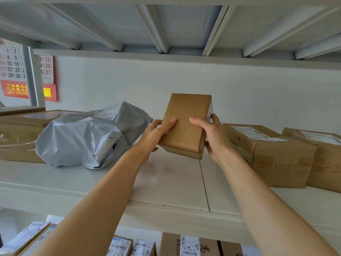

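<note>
A small brown cardboard box (186, 119) is held up above the white shelf (166, 182), tilted with its far end raised. My left hand (155, 137) grips its left side, thumb on the top face. My right hand (214, 137) grips its right side, thumb on top and fingers wrapped around the edge that carries a white label. Both forearms reach up from the bottom of the view.
A grey plastic mailer bag (88, 137) lies left of the box, with a taped brown carton (16, 137) behind it. Two labelled cartons (273, 156) (324, 159) stand at the right. More parcels (188, 246) sit on the shelf below. A calendar (13, 71) hangs far left.
</note>
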